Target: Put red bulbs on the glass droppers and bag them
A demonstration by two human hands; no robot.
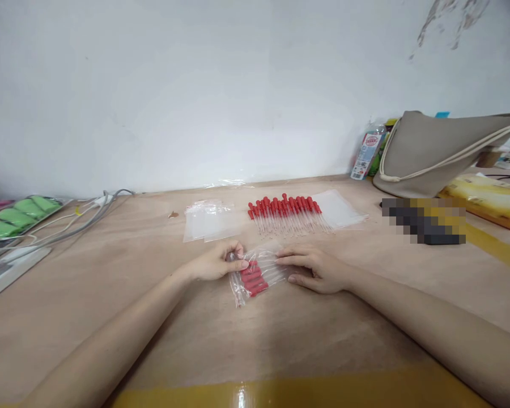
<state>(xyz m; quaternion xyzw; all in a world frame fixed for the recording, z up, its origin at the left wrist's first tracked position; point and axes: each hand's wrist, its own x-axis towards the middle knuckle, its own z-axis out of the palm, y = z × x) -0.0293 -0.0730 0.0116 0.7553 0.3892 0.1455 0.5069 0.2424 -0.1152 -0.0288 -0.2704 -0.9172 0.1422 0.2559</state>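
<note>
A clear zip bag [237, 292] lies tilted on the table in front of me, with several droppers [255, 279] inside, their red bulbs side by side toward the left. My left hand [221, 260] pinches the bag's upper left part between thumb and fingers, beside the bulbs. At the other end, my right hand [317, 267] rests its stretched fingers on the bag's right edge, thumb apart from them. Behind the bag is a row of loose droppers [283, 207] with red bulbs and clear tubes. Flat clear bags [215, 221] overlap to the left of that row.
More clear bags [338, 209] lie right of the row. A pixelated dark object [425, 224], a grey bag [442, 150], a bottle [365, 153] and a yellow pack [488, 198] stand at right. Cables [89, 215] and a green pack [25, 215] lie left.
</note>
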